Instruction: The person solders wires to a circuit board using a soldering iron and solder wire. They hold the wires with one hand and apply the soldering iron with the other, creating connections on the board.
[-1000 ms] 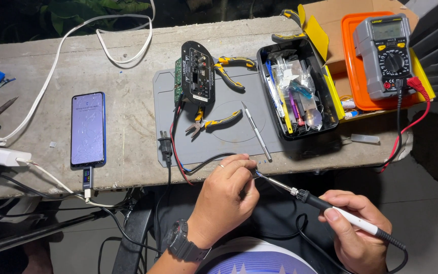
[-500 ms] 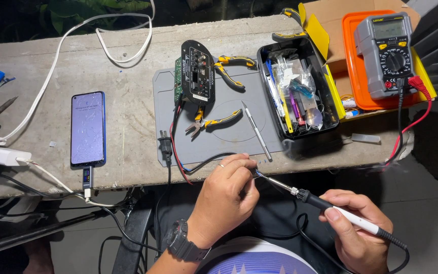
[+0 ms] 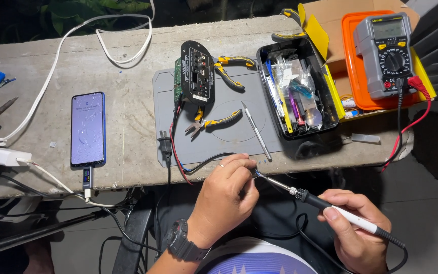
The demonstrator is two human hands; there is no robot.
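Nothing has moved since the earlier frames: both hands keep their pose below the bench edge. Left hand (image 3: 224,198), fingers pinched shut, holds a thin wire (image 3: 204,163) end at the mat's 6 o'clock. Right hand (image 3: 353,228) is closed round a slim black-and-white soldering iron (image 3: 325,204), its metal tip touching the pinched wire. Around them: grey rubbery mat (image 3: 219,137), black circuit board (image 3: 194,76), yellow-handled pliers (image 3: 214,123), phone (image 3: 87,129) at 9 o'clock, multimeter (image 3: 384,53) at 2 o'clock.
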